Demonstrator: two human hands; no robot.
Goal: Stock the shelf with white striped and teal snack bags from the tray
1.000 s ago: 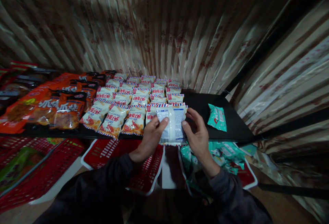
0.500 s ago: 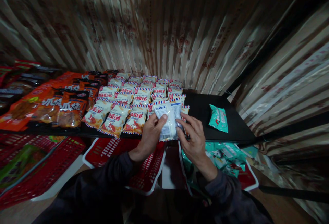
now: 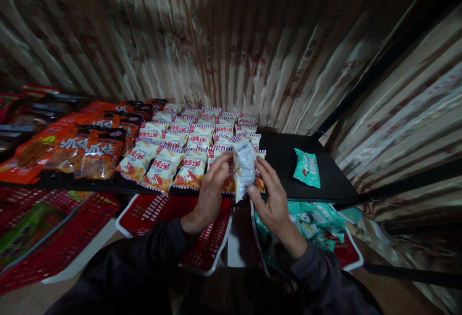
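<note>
Small white plastic packet [image 3: 244,166] with blue print is held up before the front edge of a long black shelf [image 3: 281,161], turned nearly edge-on, so most of its label is hard to read. The right hand [image 3: 272,204] pinches its right edge between thumb and fingers. The left hand [image 3: 207,197] has its fingers and thumb close together just beside the left edge; whether it touches, I cannot tell. Behind them, rows of white-and-orange snack packets [image 3: 193,166] are partly covered by the left hand and the raised packet.

Below, a red plastic basket with a white rim [image 3: 355,257] holds shiny teal packets [image 3: 323,218], partly hidden by the right forearm. The left forearm overlaps a red perforated basket [image 3: 207,247], its contents unclear. Further left, a red mesh basket [image 3: 79,238], cut off by the frame, contains a green plastic bag [image 3: 31,230].
</note>
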